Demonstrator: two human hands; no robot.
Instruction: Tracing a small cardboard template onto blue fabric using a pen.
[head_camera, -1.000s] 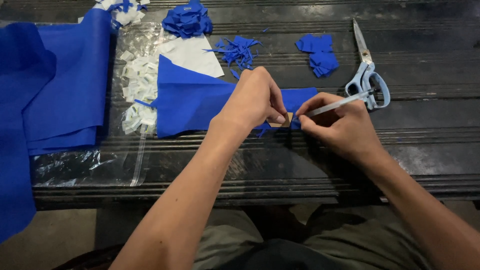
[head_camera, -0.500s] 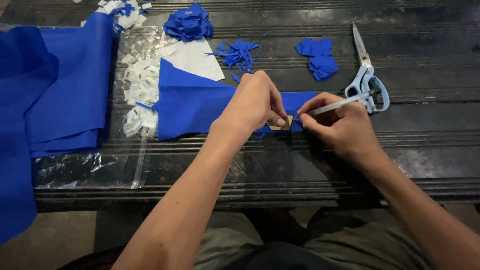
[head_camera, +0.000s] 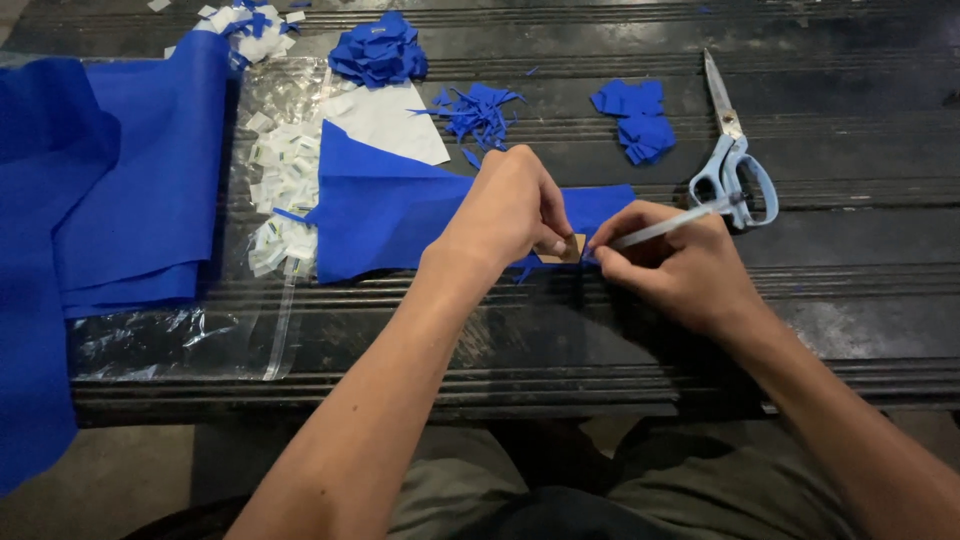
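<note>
A piece of blue fabric (head_camera: 385, 210) lies flat on the dark bench (head_camera: 560, 330). My left hand (head_camera: 510, 205) presses a small brown card template (head_camera: 565, 248) down on the fabric with its fingertips. My right hand (head_camera: 670, 265) grips a thin white pen (head_camera: 665, 224) and its tip touches the fabric at the right edge of the template. Most of the template is hidden under my left fingers.
Light blue scissors (head_camera: 735, 150) lie closed at the right. Blue cut pieces (head_camera: 632, 115), blue scraps (head_camera: 478, 110) and a crumpled blue pile (head_camera: 380, 48) sit farther back. A large folded blue cloth (head_camera: 110, 190) hangs off the left. Clear plastic (head_camera: 180, 330) holds white scraps (head_camera: 278, 190).
Both hands stay on the template and pen with only slight shifts. The pen tip has crept along the template's edge.
</note>
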